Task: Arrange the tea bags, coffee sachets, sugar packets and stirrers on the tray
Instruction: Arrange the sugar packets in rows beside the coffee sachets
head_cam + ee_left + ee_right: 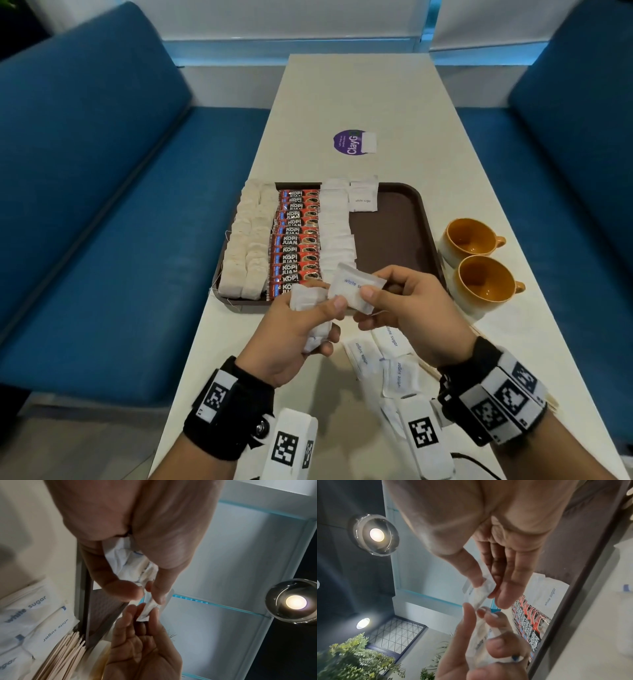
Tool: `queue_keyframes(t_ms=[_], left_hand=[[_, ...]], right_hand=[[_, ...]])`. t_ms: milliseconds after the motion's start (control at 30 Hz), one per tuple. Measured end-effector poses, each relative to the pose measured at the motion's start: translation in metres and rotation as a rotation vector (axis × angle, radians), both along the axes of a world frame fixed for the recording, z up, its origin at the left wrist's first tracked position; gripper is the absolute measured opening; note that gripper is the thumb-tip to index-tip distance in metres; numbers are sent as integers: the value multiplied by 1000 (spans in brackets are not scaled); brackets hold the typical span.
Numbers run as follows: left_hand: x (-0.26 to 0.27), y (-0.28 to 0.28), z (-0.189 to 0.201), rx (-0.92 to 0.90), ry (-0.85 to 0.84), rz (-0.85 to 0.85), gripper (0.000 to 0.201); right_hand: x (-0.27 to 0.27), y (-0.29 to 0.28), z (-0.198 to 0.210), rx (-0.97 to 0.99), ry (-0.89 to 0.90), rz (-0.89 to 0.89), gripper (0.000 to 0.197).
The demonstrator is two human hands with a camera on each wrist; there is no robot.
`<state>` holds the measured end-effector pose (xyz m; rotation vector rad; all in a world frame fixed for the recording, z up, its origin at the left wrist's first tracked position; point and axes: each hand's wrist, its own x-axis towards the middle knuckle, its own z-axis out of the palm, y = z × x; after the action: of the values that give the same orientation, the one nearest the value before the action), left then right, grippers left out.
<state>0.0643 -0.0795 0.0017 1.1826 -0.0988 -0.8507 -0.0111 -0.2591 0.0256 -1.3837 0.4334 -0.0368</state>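
On the brown tray (394, 222) lie two columns of tea bags (246, 246), a column of red coffee sachets (298, 240) and white sugar packets (337, 222), with a second sugar column started (363, 195). Above the tray's near edge my left hand (329, 322) grips a bunch of sugar packets (308, 301) (481, 642). My right hand (373, 286) pinches one sugar packet (356, 287) (481, 592) between thumb and fingers; the left thumb touches its lower corner. Loose sugar packets (387, 356) and wooden stirrers (65, 655) lie on the table under my right wrist.
Two orange cups (472, 240) (486, 284) stand right of the tray, close to my right hand. A purple sticker (351, 142) lies beyond the tray on the long white table (359, 85). Blue benches flank the table. The tray's right part is bare.
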Motion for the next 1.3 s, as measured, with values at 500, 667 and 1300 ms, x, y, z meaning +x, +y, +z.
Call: queue_keyframes(t_ms=[500,667,1300], left_hand=[[9,1,-8,-76,-25,138,35],[20,-4,-10,-83,53,199,34],[42,12,-31,-258,281,127,64]], right_hand=[[17,-7,-6,265,64,23,23],[45,-24,-10,200,68,-67,20],[202,-124,-61,-663,382,-117,16]])
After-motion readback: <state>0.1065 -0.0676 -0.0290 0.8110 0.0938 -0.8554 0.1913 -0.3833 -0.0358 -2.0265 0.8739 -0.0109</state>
